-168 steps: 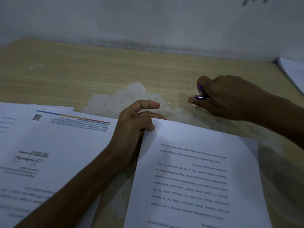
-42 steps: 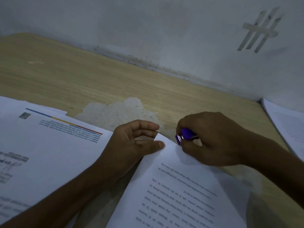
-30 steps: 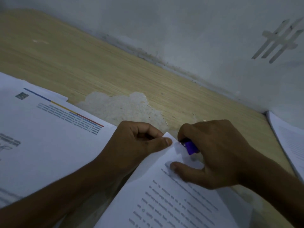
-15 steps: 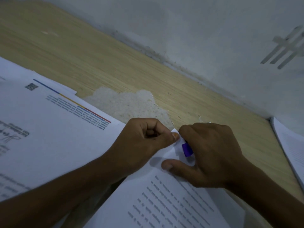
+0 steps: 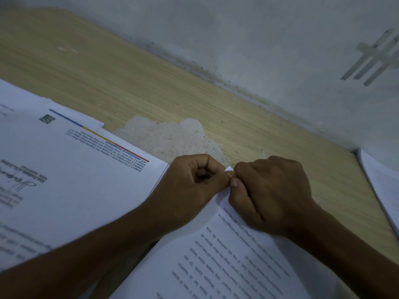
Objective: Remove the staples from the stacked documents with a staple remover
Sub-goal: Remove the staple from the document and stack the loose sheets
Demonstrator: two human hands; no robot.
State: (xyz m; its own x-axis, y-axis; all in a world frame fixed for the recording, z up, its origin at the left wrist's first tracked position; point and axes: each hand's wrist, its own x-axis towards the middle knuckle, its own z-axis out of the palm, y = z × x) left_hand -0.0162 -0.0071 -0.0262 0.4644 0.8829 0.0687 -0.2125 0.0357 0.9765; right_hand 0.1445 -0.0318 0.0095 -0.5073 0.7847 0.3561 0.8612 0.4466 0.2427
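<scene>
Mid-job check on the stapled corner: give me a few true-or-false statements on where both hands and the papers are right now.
1. The left hand pinches the far corner of the middle document. True.
2. The right hand lies flat and open on bare wood. False: its fingers are curled and it sits at that same corner, its thumb beside the left thumb.
3. A staple remover lies on the table by the wall. False: no tool lies there, and none shows in this view.
4. A striped sheet, with a blue, yellow and red line, lies left of the left hand. True.
5. A further paper stack lies at the right edge. True.
</scene>
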